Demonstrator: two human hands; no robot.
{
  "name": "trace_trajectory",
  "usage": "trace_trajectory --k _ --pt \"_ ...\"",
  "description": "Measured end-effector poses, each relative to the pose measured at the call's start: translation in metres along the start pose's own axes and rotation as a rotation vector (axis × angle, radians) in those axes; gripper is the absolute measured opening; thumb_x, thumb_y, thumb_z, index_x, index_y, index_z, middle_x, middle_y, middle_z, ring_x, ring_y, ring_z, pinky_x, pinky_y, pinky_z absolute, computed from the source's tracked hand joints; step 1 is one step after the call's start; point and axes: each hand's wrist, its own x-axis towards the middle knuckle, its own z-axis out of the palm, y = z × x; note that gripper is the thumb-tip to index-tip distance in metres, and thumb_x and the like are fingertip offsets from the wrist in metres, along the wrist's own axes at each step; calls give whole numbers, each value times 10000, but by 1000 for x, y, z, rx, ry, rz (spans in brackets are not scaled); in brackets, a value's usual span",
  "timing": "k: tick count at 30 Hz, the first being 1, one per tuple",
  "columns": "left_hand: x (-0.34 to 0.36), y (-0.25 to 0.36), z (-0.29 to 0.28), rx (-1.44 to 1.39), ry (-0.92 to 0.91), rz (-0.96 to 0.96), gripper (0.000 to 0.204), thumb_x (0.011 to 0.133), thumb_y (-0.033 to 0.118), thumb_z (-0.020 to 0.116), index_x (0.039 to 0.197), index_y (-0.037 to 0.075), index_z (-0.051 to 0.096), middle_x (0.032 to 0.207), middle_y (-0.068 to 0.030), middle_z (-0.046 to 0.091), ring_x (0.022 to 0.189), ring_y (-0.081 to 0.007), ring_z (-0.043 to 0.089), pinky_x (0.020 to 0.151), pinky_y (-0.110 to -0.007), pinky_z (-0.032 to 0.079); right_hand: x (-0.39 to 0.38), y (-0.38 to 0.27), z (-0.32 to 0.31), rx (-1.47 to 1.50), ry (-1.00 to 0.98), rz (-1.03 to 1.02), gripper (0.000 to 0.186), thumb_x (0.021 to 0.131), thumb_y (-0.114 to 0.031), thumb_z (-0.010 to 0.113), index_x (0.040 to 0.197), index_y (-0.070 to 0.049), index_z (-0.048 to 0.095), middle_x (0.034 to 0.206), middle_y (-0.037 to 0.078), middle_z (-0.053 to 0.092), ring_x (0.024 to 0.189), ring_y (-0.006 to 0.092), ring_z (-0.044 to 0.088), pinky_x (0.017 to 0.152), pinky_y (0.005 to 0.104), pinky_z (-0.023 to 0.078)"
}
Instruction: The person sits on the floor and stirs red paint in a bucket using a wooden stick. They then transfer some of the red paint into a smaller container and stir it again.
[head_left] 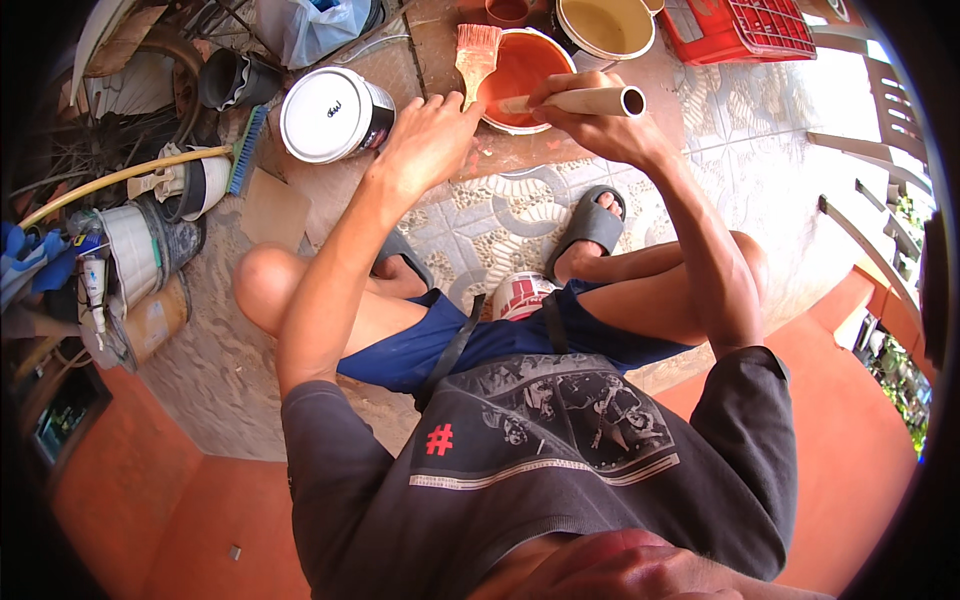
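My left hand (435,135) is closed round the lower handle of a flat paintbrush (476,68). Its bristles, stained orange-red, point up and away from me at the left rim of a paint bucket. Inside that bucket, orange-red paint (530,65) coats the wall and fills the part I can see. A beige hollow pipe (598,102) is gripped in my right hand (600,130), just right of the bucket. One open end of the pipe faces right, and its other end reaches over the paint; whether it touches the paint I cannot tell.
A white lidded paint can (325,115) stands left of my left hand. Beyond the bucket are a tub of yellowish liquid (610,25), a small reddish cup (508,10) and a red crate (740,30). A blue-bristled broom (247,150) and stacked containers (135,255) lie left. A white-and-red bucket (524,295) sits between my legs.
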Motion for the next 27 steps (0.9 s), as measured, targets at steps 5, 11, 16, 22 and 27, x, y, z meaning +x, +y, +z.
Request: trace_trajectory --k 5,11,16,22,27 --pt "-5 -1 3 -6 22 0 409 809 231 784 1131 16 653 1042 -189 675 1001 -343 681 859 -449 531 -8 -6 -9 -103 50 282 116 841 -140 657 895 -102 753 788 120 728 764 334 713 721 438 567" --pt "-3 2 -2 -5 -70 -13 369 912 182 681 1242 41 593 1082 -178 639 1016 -354 653 878 -472 513 -3 -13 -18 -54 -108 271 134 854 -140 632 914 -71 730 816 142 722 742 341 703 705 433 555" --pt "-1 4 -3 -11 -90 -17 366 917 177 675 1245 38 591 1093 -183 635 1021 -357 654 883 -479 511 1 2 2 35 160 200 134 822 -119 635 907 -70 727 823 152 726 745 349 708 703 449 555" --pt "-7 1 2 -10 -43 -22 358 917 173 673 1237 37 593 1089 -186 636 1029 -363 655 885 -479 510 -2 -16 -20 -155 -137 403 178 904 -239 685 976 -93 758 913 118 739 827 263 725 734 379 561" --pt "-2 5 0 -17 -114 -16 366 914 172 676 1243 33 593 1114 -192 639 1038 -361 655 891 -477 510 0 2 1 -2 3 134 185 903 -229 675 979 -76 748 894 119 731 816 264 717 744 380 562"
